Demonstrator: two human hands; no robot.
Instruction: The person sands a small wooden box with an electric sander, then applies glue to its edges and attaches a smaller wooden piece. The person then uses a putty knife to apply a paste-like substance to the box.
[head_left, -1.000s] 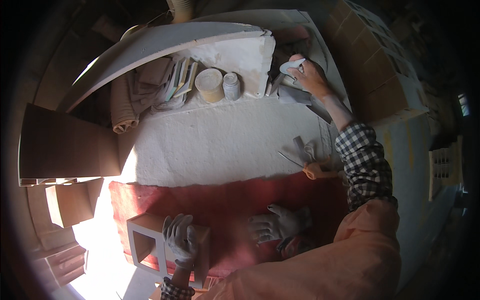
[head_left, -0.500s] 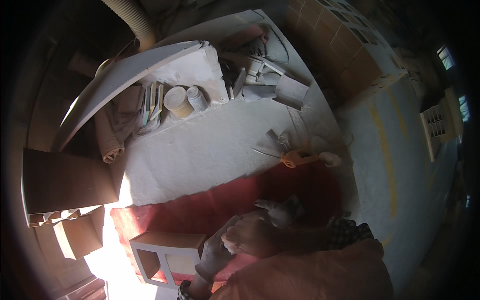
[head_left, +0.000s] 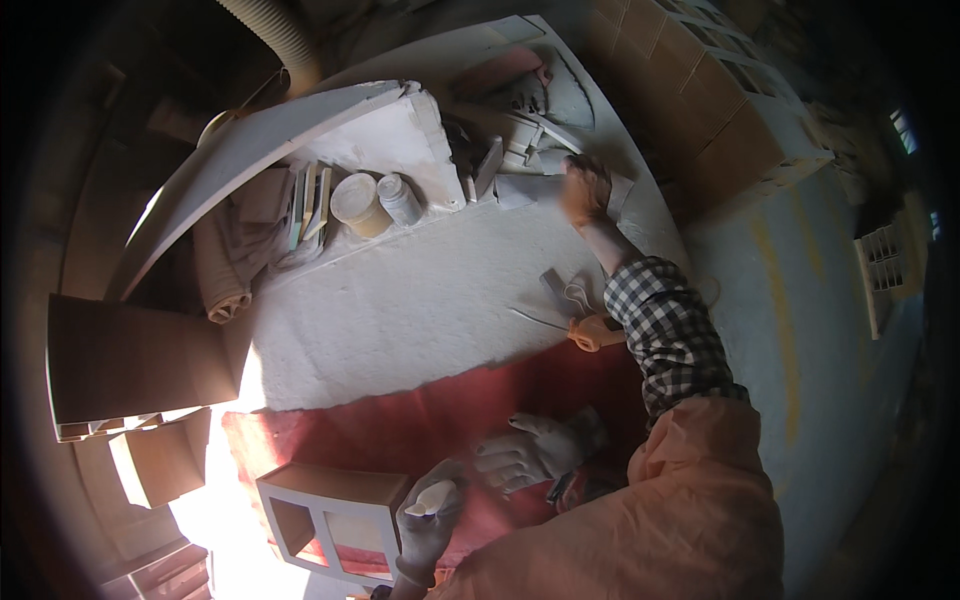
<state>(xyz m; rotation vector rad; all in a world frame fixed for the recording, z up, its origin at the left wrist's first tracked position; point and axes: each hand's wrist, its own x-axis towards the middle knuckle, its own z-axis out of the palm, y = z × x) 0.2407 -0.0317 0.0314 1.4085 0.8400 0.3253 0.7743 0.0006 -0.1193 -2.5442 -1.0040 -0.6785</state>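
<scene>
Glove [head_left: 540, 455] lies beside, perhaps touching, the left hand [head_left: 428, 525].

"What sort of place is this?"
"A workshop: the bench [head_left: 420, 300] looks thick with pale dust, and a ribbed hose [head_left: 276, 40] rises behind it"
"Anything else?"
"A tub [head_left: 361, 207] and a jar [head_left: 400, 203] smeared white, a work glove [head_left: 545, 453] on red cloth [head_left: 335, 430], wooden cases [head_left: 690, 95] beyond the bench"
</scene>
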